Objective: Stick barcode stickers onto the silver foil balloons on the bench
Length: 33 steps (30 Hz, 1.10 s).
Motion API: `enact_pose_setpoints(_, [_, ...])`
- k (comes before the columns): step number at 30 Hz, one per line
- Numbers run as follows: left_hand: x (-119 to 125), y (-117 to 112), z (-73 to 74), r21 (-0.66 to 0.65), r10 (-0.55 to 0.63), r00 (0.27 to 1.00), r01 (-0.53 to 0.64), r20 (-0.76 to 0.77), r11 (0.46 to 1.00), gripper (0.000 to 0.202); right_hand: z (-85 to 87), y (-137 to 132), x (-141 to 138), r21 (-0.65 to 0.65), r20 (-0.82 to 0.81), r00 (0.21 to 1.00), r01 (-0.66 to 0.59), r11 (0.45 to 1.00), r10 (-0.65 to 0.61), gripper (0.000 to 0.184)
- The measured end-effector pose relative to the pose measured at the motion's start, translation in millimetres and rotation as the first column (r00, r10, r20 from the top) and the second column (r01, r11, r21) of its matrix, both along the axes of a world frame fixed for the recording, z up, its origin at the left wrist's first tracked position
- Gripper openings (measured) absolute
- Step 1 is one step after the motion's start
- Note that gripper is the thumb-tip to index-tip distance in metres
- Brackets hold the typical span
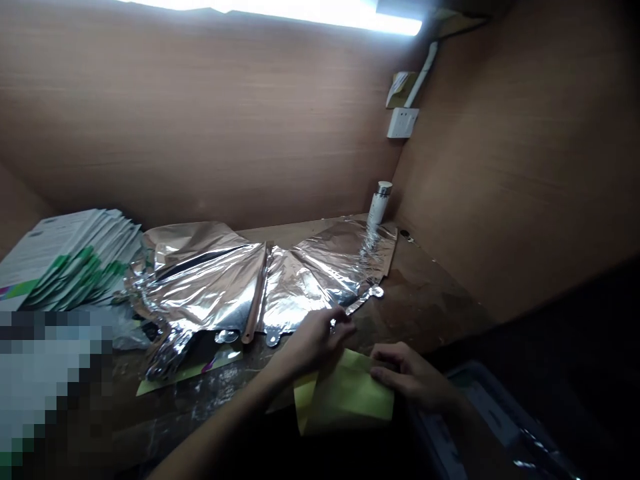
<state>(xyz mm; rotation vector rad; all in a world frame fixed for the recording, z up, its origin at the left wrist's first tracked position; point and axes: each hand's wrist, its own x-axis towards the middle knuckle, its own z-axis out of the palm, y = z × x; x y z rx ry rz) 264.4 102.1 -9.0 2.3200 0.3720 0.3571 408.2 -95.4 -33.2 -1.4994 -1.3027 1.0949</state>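
Observation:
My left hand reaches to the front edge of a pile of silvery foil sheets, and its fingers pinch a small foil tab there. My right hand rests on a yellow-green folded paper at the near edge of the wooden table, thumb and fingers closed on the paper's right corner. The foil sheets lie spread and crumpled across the middle of the table.
A fanned stack of white and green printed sheets lies at the left. A white bottle stands at the back by the wall corner. A wall switch is above it. A dark bin sits at lower right.

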Motion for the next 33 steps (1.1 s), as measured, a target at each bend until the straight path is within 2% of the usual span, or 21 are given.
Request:
enact_pose_setpoints(1, [27,8,2.5,0.033,0.033,0.999,-0.033,0.001,0.999,0.026,-0.7,-6,0,0.002,0.000,1.000,0.001,1.000,-0.001,0.030])
enact_pose_setpoints(3, [85,22,2.2,0.140,0.108,0.994,-0.106,-0.008,0.985,0.030,2.2,-11,2,0.003,0.002,0.994,-0.105,0.994,0.105,0.023])
enact_pose_setpoints(5, [137,34,-4.4,0.203,0.140,0.989,-0.126,-0.055,0.971,0.037,7.9,-11,5,0.011,0.034,0.980,-0.198,0.980,0.197,0.017])
enact_pose_setpoints(6, [159,39,-9.3,0.215,0.149,0.985,-0.127,-0.089,0.968,0.039,10.3,-12,7,0.019,0.065,0.979,-0.196,0.980,0.195,0.015])
enact_pose_setpoints(8, [188,49,-20.1,0.218,0.164,0.973,-0.127,-0.163,0.968,0.038,11.4,-15,12,0.026,0.112,0.987,-0.123,0.992,0.120,0.014])
enact_pose_setpoints(10, [202,59,-28.9,0.206,0.170,0.961,-0.125,-0.217,0.971,0.033,7.2,-23,21,0.014,0.081,0.995,-0.054,0.998,0.053,0.015])
enact_pose_setpoints(13, [205,73,-33.5,0.142,0.144,0.955,-0.110,-0.259,0.984,0.026,-2.2,-36,41,0.027,-0.050,0.999,-0.007,1.000,0.008,0.021])
enact_pose_setpoints(16, [198,84,-28.4,0.018,0.088,0.947,-0.087,-0.309,0.996,0.030,-3.2,-33,63,0.155,-0.084,0.996,0.012,0.988,0.001,0.023])
enact_pose_setpoints(19, [191,90,-20.5,-0.121,0.005,0.937,-0.050,-0.350,0.991,0.032,4.6,-4,88,0.313,0.053,0.997,0.045,0.949,-0.064,0.023])
enact_pose_setpoints(22, [188,93,-15.9,-0.219,-0.032,0.942,-0.045,-0.335,0.975,0.030,8.7,42,115,0.395,0.302,0.943,0.011,0.919,-0.141,0.019])
enact_pose_setpoints(25, [185,90,-15.6,-0.288,0.000,0.963,-0.080,-0.269,0.954,0.033,-0.2,83,139,0.318,0.516,0.848,-0.058,0.946,-0.122,0.017])
enact_pose_setpoints(27, [183,87,-16.5,-0.332,0.023,0.976,-0.097,-0.219,0.938,0.035,-11.4,98,148,0.251,0.576,0.811,-0.056,0.966,-0.102,0.017])
enact_pose_setpoints(30, [178,84,-16.5,-0.381,0.060,0.986,-0.115,-0.153,0.917,0.034,-27.1,103,152,0.216,0.609,0.786,-0.038,0.976,-0.105,0.019])
enact_pose_setpoints(33, [164,97,-9.0,-0.400,0.161,0.984,-0.176,-0.070,0.899,0.030,-34.4,100,150,0.203,0.632,0.768,-0.037,0.978,-0.102,0.022])
